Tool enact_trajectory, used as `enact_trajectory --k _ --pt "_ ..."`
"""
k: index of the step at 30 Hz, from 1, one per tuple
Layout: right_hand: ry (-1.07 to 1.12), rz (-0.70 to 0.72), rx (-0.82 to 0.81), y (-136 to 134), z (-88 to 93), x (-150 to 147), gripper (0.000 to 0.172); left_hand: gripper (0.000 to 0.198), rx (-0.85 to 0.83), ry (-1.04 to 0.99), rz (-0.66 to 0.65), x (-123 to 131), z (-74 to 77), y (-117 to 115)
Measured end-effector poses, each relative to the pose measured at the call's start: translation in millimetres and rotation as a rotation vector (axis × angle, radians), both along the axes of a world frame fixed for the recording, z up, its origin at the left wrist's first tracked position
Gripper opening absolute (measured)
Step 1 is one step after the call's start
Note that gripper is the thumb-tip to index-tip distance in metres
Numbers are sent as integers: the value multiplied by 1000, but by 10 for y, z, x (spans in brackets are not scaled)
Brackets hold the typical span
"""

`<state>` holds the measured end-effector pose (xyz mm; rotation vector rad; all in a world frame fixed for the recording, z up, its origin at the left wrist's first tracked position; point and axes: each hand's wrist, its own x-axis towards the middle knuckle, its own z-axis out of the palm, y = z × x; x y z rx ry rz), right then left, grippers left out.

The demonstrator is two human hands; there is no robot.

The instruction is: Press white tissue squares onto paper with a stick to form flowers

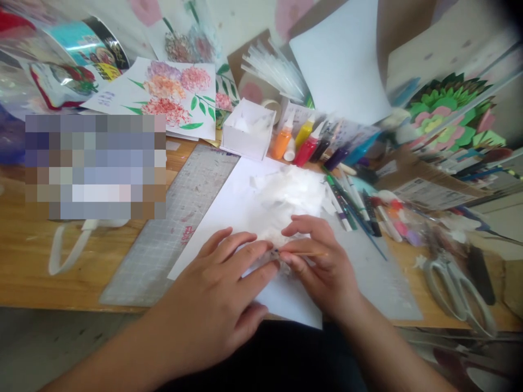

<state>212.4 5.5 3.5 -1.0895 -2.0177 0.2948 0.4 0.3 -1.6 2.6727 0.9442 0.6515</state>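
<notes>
My left hand (223,294) lies on a white sheet of paper (245,212) with its fingers spread, the fingertips pressing a small whitish piece near the sheet's middle. My right hand (322,261) is closed in a pinch on a thin wooden stick (310,254), whose tip meets the left fingertips. A heap of white fluffy paper or tissue (294,196) rests on the sheet just beyond both hands. The sheet lies on a grey cutting mat (183,218) on the wooden table (24,261).
Paint bottles (304,142), a small white box (248,129) and flower paintings (171,92) stand at the back. Several pens and markers (355,204) lie to the right. Scissors (457,288) rest at the right edge, a white strap (75,245) at the left.
</notes>
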Motion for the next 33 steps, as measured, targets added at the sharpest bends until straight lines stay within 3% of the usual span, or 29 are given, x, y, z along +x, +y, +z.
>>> enact_trajectory --k 6,26,30,33 --pt "215 -132 -13 -67 4 79 13 42 -29 15 5 9 21 8" --pt "33 34 -13 -55 105 41 12 52 -27 2 38 44 60 27" --pt "146 -33 -44 -59 52 94 13 41 -41 8 44 31 51 24" --pt "322 -181 -10 -14 -18 189 12 39 -26 -2 52 20 40 19"
